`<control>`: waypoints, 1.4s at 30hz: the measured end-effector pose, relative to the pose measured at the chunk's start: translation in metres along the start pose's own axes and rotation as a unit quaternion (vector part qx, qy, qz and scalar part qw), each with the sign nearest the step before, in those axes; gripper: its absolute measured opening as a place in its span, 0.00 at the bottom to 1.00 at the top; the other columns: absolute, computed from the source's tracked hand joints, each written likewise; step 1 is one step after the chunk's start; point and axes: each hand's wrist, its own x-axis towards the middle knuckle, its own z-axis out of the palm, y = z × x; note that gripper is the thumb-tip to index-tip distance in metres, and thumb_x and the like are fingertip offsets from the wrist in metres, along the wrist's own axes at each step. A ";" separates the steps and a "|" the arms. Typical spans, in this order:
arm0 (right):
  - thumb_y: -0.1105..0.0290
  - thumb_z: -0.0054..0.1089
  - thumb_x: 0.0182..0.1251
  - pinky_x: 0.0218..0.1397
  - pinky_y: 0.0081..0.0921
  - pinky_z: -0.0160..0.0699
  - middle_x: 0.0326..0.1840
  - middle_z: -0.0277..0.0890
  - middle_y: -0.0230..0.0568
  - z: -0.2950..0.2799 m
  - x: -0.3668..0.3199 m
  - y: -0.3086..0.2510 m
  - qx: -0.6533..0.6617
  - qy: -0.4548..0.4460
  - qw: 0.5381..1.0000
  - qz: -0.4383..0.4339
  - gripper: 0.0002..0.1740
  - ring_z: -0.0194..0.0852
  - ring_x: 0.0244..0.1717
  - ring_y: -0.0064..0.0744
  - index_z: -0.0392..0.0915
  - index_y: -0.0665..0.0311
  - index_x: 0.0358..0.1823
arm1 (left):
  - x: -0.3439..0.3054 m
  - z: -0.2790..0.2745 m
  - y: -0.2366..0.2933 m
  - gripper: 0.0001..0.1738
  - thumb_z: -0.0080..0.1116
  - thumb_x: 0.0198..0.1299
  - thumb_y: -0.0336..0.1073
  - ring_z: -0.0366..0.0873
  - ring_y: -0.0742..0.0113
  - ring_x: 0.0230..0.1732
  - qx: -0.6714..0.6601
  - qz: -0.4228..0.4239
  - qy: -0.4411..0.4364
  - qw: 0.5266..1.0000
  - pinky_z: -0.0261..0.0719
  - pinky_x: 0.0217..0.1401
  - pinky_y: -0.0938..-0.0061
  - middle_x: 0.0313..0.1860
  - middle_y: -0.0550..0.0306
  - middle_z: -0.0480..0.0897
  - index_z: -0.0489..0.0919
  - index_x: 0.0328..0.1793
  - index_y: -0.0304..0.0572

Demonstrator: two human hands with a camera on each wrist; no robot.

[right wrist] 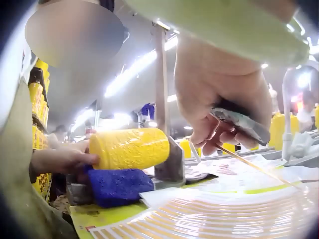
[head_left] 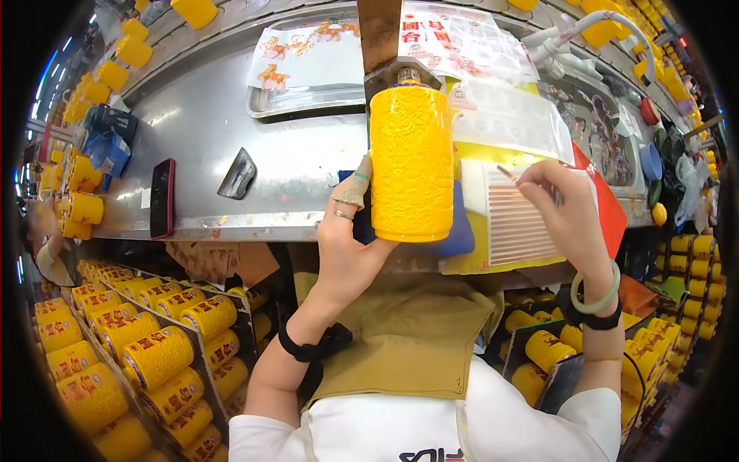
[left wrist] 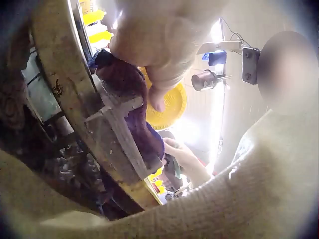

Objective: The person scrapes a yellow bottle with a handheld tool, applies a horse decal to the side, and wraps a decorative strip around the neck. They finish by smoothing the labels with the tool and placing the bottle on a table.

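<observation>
A yellow embossed bottle (head_left: pixel 412 162) lies with its base toward me and its capped neck against a metal bracket. My left hand (head_left: pixel 350 246) grips it near the base, thumb pressed at the bottom edge; a ring and cloth-like finger covers show on its fingers. Under the bottle is a blue padded rest (right wrist: pixel 119 186). My right hand (head_left: pixel 566 208) is over a sheet of gold stripes (head_left: pixel 519 219). Between its fingertips it pinches a thin gold strip (right wrist: pixel 254 167), which slants down to the sheet. A dark flat piece with a grey edge (right wrist: pixel 241 124) is tucked in its palm.
A metal tray (head_left: pixel 308 106) with horse decals stands at the back left, near a dark flat scrap (head_left: pixel 237 173) and a phone (head_left: pixel 162 199). Printed sheets (head_left: pixel 462 38) lie behind the bottle. Racks of decorated yellow bottles (head_left: pixel 158 358) flank my lap.
</observation>
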 end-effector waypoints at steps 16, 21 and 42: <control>0.76 0.70 0.70 0.36 0.23 0.67 0.31 0.74 0.34 0.045 -0.037 -0.035 0.139 0.004 0.990 0.006 0.04 0.70 0.31 0.23 0.85 0.70 0.39 | 0.003 0.005 0.015 0.57 0.86 0.49 0.35 0.77 0.41 0.72 0.045 0.034 0.019 0.998 0.78 0.73 0.56 0.77 0.35 0.74 0.65 0.85 0.34; 0.77 0.71 0.68 0.36 0.23 0.69 0.30 0.76 0.34 0.054 -0.032 -0.060 0.198 -0.018 0.979 -0.041 0.03 0.71 0.31 0.24 0.85 0.70 0.38 | -0.001 0.004 0.018 0.60 0.85 0.50 0.37 0.76 0.39 0.73 0.022 -0.047 -0.028 0.998 0.75 0.75 0.53 0.77 0.33 0.72 0.61 0.86 0.30; 0.74 0.73 0.68 0.36 0.25 0.70 0.29 0.81 0.36 0.075 -0.023 -0.053 0.204 -0.013 0.978 0.042 0.07 0.73 0.30 0.24 0.83 0.69 0.35 | -0.015 -0.006 0.029 0.49 0.55 0.69 0.23 0.46 0.52 0.91 -0.255 -0.121 -0.089 0.955 0.45 0.91 0.57 0.92 0.42 0.48 0.43 0.92 0.32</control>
